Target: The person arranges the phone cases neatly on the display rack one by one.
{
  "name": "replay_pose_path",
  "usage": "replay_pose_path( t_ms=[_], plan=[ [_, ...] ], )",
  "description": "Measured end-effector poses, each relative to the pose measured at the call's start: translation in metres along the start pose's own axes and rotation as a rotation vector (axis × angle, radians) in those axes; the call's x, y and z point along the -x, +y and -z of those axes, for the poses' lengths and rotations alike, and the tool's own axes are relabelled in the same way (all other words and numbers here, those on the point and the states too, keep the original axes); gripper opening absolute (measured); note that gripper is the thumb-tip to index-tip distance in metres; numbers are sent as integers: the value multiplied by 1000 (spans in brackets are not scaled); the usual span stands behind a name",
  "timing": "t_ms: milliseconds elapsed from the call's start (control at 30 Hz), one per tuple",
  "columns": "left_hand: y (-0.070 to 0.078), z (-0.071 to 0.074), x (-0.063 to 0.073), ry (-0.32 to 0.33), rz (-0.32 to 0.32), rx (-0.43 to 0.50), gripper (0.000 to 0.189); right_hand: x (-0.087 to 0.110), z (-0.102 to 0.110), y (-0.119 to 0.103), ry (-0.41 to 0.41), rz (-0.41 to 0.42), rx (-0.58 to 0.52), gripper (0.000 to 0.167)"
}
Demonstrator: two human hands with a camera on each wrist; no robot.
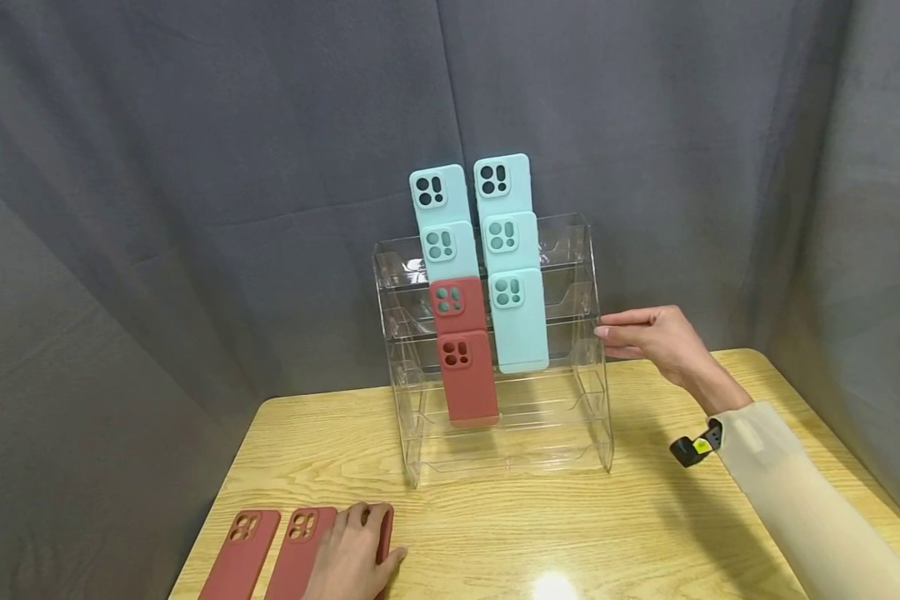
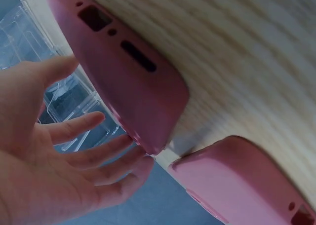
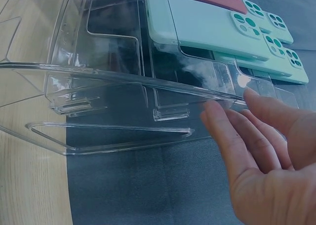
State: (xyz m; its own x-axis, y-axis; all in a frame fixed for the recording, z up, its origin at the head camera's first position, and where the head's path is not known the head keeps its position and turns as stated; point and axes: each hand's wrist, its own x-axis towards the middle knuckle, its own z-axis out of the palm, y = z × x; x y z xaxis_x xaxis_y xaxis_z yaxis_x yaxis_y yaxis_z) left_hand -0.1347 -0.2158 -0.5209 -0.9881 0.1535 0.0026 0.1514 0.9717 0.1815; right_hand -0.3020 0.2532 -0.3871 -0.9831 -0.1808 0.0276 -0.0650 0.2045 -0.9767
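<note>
My left hand (image 1: 352, 554) is over the rightmost red phone case (image 2: 128, 77) on the table, its fingertips at the case's edge. In the left wrist view the fingers are spread and nearly straight, with the thumb tip beside the case's other end. My right hand (image 1: 663, 337) pinches the right side edge of a clear tiered display stand (image 1: 602, 392) between thumb and fingers. Light blue phone cases (image 1: 521, 329) fill the stand's right column and upper left. Two red cases (image 1: 472, 387) lean below them on the left.
Two more red phone cases (image 1: 243, 550) lie flat on the wooden table (image 1: 540, 533), left of my left hand. Grey curtain (image 1: 270, 167) hangs behind and along both sides. A black device (image 1: 693, 448) is strapped to my right wrist.
</note>
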Motion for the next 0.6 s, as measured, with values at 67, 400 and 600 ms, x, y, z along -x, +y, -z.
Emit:
replay_pose_path(
  t_ms=[67,400,600],
  plan=[
    [-1,-2,1,14,3,-11,63,0,-1,-1,0,1,0,54],
    [0,-9,3,83,-10,-33,56,2,0,-1,15,3,20,56],
    [-7,-9,-4,26,46,-41,57,2,0,-1,16,2,26,55]
  ],
)
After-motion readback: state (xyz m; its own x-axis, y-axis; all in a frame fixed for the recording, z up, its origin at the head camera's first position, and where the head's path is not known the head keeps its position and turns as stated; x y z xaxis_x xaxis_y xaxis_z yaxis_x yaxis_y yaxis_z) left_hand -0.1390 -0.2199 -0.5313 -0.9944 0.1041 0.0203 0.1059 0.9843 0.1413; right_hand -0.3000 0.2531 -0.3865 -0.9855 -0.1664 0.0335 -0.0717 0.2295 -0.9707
